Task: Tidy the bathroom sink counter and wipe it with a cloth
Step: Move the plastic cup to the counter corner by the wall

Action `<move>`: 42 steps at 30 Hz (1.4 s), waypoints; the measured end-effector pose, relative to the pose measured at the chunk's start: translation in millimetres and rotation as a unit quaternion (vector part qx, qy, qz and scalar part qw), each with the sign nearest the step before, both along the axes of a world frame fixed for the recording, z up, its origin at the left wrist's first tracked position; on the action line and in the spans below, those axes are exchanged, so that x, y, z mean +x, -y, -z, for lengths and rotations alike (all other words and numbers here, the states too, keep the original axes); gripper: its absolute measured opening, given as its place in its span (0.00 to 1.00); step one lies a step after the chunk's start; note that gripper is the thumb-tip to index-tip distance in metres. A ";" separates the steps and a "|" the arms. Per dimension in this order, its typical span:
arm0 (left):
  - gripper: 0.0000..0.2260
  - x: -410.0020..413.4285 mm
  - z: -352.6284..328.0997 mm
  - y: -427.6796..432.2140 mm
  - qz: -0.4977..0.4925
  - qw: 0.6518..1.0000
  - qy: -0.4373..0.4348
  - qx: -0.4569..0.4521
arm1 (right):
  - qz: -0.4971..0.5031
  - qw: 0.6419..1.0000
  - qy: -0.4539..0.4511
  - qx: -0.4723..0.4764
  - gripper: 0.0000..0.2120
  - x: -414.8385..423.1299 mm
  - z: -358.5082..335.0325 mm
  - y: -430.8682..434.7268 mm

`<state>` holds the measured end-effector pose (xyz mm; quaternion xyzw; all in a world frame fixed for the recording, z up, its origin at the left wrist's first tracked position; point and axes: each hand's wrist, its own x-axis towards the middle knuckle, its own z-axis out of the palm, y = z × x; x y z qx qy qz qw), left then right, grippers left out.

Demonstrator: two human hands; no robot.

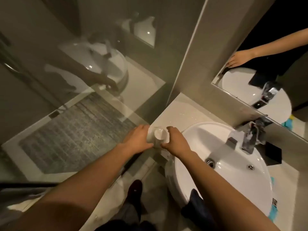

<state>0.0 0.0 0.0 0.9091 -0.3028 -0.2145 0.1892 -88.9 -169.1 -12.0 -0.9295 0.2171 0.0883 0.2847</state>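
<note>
Left hand (138,139) and right hand (175,141) clasped around clear glass tumbler (158,135) between them, on counter (183,112), white basin (216,147) just right.

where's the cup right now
In the head view the white cup sits on the counter's left corner, just left of the sink, between the left hand and right hand.
</note>
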 end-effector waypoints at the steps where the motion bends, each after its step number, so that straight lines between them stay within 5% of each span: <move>1: 0.31 6.5 4.8 4.6 0.022 0.999 -0.030 0.001 | -0.006 1.000 -0.022 -0.017 0.25 8.1 5.1 1.5; 4: 0.36 15.1 18.4 17.2 0.072 0.995 -0.069 0.021 | -0.016 0.997 -0.071 -0.004 0.26 17.3 9.7 2.0; 9: 0.28 22.3 39.3 33.9 0.068 0.994 -0.089 0.016 | 0.011 0.997 -0.075 0.035 0.31 16.0 18.5 7.3; 22: 0.28 40.0 16.9 57.2 0.104 0.988 -0.091 -0.069 | 0.088 0.992 0.050 0.070 0.28 -1.2 0.9 29.2; 30: 0.27 4.2 -35.5 118.1 0.230 0.965 -0.056 -0.109 | 0.192 0.969 0.141 0.063 0.26 -82.2 -58.4 64.5; 42: 0.22 -142.9 -77.5 227.3 0.399 0.908 -0.031 -0.123 | 0.322 0.933 0.159 0.024 0.24 -253.9 -101.3 117.6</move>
